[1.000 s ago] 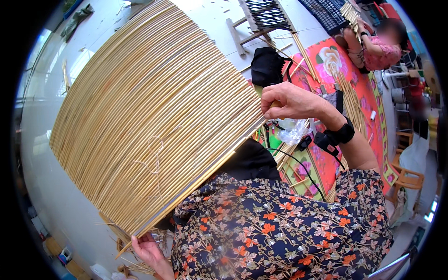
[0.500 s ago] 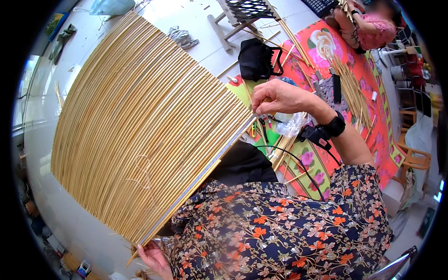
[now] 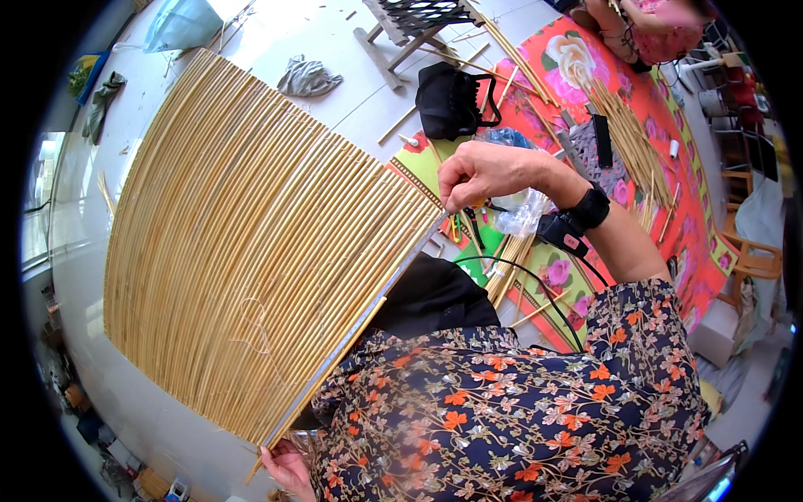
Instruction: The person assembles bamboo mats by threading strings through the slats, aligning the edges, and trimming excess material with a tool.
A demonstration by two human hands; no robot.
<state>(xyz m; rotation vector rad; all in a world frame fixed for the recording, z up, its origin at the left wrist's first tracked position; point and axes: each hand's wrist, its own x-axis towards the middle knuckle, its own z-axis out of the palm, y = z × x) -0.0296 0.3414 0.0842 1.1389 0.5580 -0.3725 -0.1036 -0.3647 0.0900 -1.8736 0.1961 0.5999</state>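
Observation:
A large mat of thin yellow reed sticks, laid side by side, spreads out to my left. A narrow grey strip runs along its near edge, with a single stick beside part of it. My left hand pinches the lower corner of this edge, thumb on top. At the edge's other end, my right hand has its fingers pinched together on the mat's corner; anything small between the fingertips is hidden. A loose loop of pale thread lies on the reeds.
Right of the mat, a red floral cloth carries a black bag, a clear plastic bag and bundles of loose sticks. A wooden stand is at the back. Another person sits at far right.
The mat's far corner sits lower in view and its left side further right. Both hands keep their pinch at the two ends; the whole view has shifted slightly.

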